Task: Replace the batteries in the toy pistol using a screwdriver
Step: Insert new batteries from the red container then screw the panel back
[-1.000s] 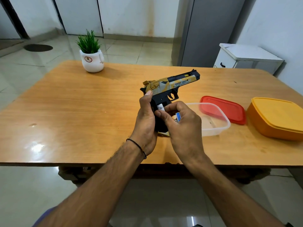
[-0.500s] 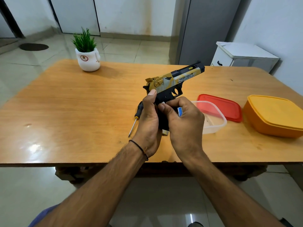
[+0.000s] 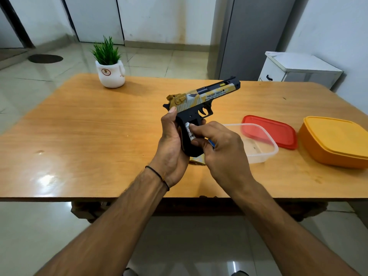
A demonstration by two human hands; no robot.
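A gold, white and black toy pistol (image 3: 201, 98) is held above the wooden table (image 3: 89, 136), barrel pointing right and slightly up. My left hand (image 3: 171, 148) wraps the back of its black grip. My right hand (image 3: 221, 154) pinches a white battery (image 3: 189, 132) against the open side of the grip, and a blue object (image 3: 212, 144) peeks from under its fingers. A small yellowish piece (image 3: 197, 161) lies on the table below the grip. The screwdriver is hidden behind my hands.
A clear plastic box (image 3: 258, 144) stands just right of my hands, its red lid (image 3: 272, 130) behind it. An orange lidded box (image 3: 336, 140) sits at the right edge. A white pot with a green plant (image 3: 110, 70) stands at the back left.
The view shifted, so the screwdriver seen to the left of my hands half a second ago is now hidden. My right fingers have slid along the battery at the grip.
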